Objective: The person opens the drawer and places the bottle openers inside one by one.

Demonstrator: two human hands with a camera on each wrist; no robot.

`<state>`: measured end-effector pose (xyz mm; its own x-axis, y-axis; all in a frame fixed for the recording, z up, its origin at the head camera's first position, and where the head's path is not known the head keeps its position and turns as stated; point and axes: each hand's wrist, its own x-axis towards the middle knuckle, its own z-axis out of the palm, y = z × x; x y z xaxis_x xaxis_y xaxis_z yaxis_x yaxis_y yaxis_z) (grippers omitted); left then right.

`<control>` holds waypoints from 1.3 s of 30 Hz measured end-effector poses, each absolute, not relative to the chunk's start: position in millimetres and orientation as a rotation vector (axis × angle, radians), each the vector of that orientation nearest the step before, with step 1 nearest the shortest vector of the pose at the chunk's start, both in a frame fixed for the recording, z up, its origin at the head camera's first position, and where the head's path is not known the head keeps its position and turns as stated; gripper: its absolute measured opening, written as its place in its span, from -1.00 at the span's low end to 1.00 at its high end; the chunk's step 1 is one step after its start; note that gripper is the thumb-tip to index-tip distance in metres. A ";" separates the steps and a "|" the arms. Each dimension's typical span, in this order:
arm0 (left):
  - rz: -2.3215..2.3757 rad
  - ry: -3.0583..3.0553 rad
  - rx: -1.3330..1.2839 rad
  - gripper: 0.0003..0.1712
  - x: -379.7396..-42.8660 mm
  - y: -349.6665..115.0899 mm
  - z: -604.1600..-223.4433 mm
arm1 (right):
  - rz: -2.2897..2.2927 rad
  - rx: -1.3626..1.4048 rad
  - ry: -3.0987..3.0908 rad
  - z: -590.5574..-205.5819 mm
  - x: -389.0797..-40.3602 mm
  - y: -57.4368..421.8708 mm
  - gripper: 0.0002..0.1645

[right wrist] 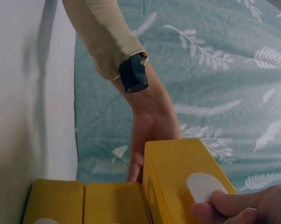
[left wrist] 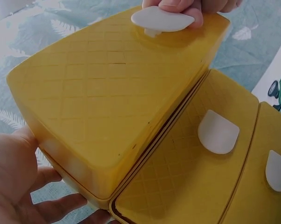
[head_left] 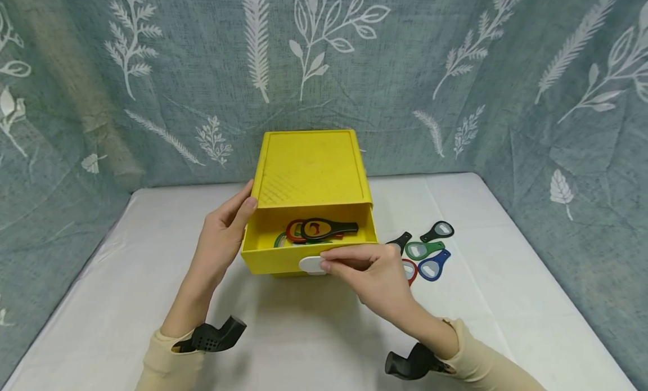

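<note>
A yellow drawer cabinet [head_left: 314,166] stands against the back cloth, its top drawer [head_left: 273,260] pulled out. My right hand [head_left: 377,275] pinches the white handle [head_left: 311,264] of that drawer between thumb and fingers. My left hand [head_left: 220,233] rests along the cabinet's left side, fingers spread over its side and edge in the left wrist view. Inside the drawer lie several bottle openers, a black bottle opener [head_left: 329,228] on top and a red one [head_left: 293,231] beneath. Two lower drawers with white handles [left wrist: 218,132] are closed.
To the right of the cabinet, several bottle openers lie on the white tablecloth [head_left: 486,256]: a black one [head_left: 439,229], a green one [head_left: 424,249], a blue one [head_left: 433,265] and others partly behind my right hand. A patterned green-blue cloth [head_left: 385,98] hangs around the table.
</note>
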<state>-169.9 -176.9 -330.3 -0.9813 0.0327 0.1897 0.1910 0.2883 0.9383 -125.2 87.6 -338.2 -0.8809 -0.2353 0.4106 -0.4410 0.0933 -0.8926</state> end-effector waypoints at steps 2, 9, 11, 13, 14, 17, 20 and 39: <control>-1.787 -2.410 -0.214 -0.36 -169.4 -177.1 -330.6 | 1.900 0.690 -2.183 -339.2 -126.0 87.2 -0.86; -1.818 -2.409 -0.207 -0.36 -168.7 -177.7 -330.4 | 1.918 0.701 -2.171 -340.6 -129.1 87.1 -0.86; -1.835 -2.412 -0.195 -0.35 -167.6 -178.4 -330.5 | 1.909 0.694 -2.188 -340.9 -130.3 87.2 -0.87; -1.851 -2.414 -0.184 -0.35 -166.9 -178.6 -330.8 | 1.905 0.684 -2.201 -341.3 -131.6 87.1 -0.87; -1.854 -2.416 -0.179 -0.35 -166.6 -178.6 -330.8 | 1.902 0.679 -2.205 -341.4 -132.4 86.9 -0.87; -1.853 -2.415 -0.179 -0.34 -166.4 -178.3 -330.9 | 1.908 0.667 -2.201 -341.1 -135.2 86.1 -0.88; -1.859 -2.406 -0.190 -0.34 -167.3 -177.6 -330.8 | 1.907 0.646 -2.206 -339.6 -137.2 85.4 -0.89; -1.956 -2.357 -0.161 -0.34 -168.1 -172.5 -328.2 | 1.868 0.519 -2.270 -335.3 -159.6 79.6 -0.91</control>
<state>-168.1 -172.5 -328.2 -0.9917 0.0326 0.1241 0.1280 0.1821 0.9749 -159.6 79.6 -335.3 -0.9277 -0.1658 0.3344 -0.3601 0.1614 -0.9189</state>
